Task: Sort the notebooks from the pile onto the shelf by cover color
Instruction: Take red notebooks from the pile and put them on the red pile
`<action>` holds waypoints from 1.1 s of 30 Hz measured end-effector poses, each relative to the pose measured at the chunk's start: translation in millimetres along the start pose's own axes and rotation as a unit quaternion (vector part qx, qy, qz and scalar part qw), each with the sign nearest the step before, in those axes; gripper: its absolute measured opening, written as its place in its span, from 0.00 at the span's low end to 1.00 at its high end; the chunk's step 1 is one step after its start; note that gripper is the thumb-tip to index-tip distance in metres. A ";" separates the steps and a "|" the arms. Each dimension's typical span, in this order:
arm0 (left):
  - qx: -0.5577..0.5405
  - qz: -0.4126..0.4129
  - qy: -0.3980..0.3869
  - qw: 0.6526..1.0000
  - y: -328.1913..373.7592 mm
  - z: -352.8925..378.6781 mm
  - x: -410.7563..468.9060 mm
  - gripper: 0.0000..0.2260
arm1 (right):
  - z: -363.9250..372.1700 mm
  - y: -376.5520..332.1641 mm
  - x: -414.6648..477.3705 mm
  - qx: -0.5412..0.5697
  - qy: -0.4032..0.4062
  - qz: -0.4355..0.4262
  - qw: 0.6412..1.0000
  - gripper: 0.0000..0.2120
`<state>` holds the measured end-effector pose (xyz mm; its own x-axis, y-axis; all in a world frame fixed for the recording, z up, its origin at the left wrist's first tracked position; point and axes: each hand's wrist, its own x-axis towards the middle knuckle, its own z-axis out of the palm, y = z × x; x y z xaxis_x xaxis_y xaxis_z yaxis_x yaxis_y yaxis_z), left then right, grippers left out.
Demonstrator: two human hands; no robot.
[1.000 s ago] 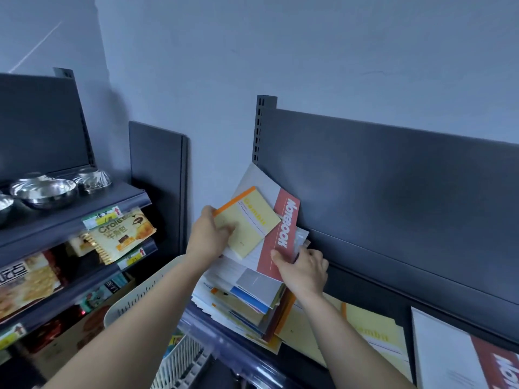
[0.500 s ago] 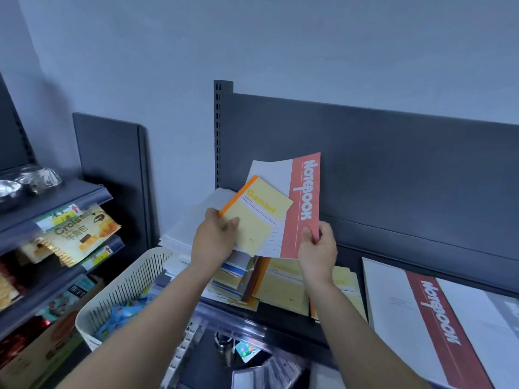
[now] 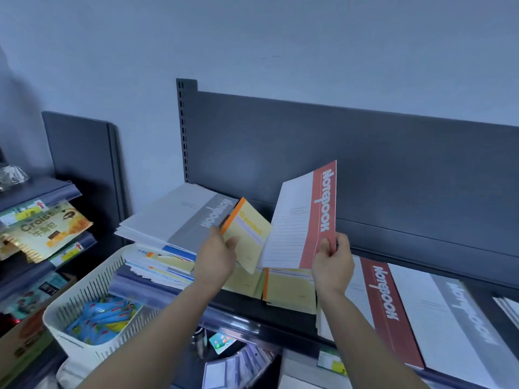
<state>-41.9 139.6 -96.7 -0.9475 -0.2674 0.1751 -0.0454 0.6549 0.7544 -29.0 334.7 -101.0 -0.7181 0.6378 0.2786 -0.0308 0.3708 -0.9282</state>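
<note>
My left hand (image 3: pixel 215 256) grips a small yellow notebook (image 3: pixel 248 234) with an orange spine, held tilted above the shelf. My right hand (image 3: pixel 332 261) pinches the lower corner of a large white notebook with a red band (image 3: pixel 302 220), held upright. To the left sits the mixed pile (image 3: pixel 174 237), topped by a white notebook with a grey band. Yellow notebooks (image 3: pixel 292 290) lie flat on the shelf below my hands. Further right lie a red-banded notebook (image 3: pixel 384 301) and a grey-banded one (image 3: pixel 449 318).
The dark shelf back panel (image 3: pixel 365 153) rises behind the notebooks. A white slotted basket (image 3: pixel 84 301) with blue packets stands at lower left. Snack packs (image 3: pixel 47 228) hang on the left shelving. Clear sleeves and cards (image 3: pixel 233 357) sit below the shelf edge.
Both hands have moved apart: the red-banded notebook went right and up with my right hand, the yellow one separated to the left. The view has swung right, showing more sorted notebooks.
</note>
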 end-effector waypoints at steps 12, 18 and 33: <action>0.066 -0.104 -0.006 0.992 -6.9 38.1 -31.8 0.15 | -53.8 35.0 27.2 0.003 -0.056 -0.013 0.998 0.05; 0.195 -0.112 -0.095 0.970 -9.4 39.5 -27.3 0.31 | -53.8 43.4 25.4 0.009 -0.072 0.011 0.997 0.06; 0.186 0.081 -0.158 0.966 24.9 65.5 -22.0 0.17 | -67.0 48.5 17.0 0.011 -0.073 0.077 0.994 0.08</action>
<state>-42.9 208.1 -123.2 -0.9984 0.0507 0.0258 0.0569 0.8943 0.4438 3.9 408.8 -124.7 -0.8090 0.5801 0.0947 0.0742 0.2607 -0.9626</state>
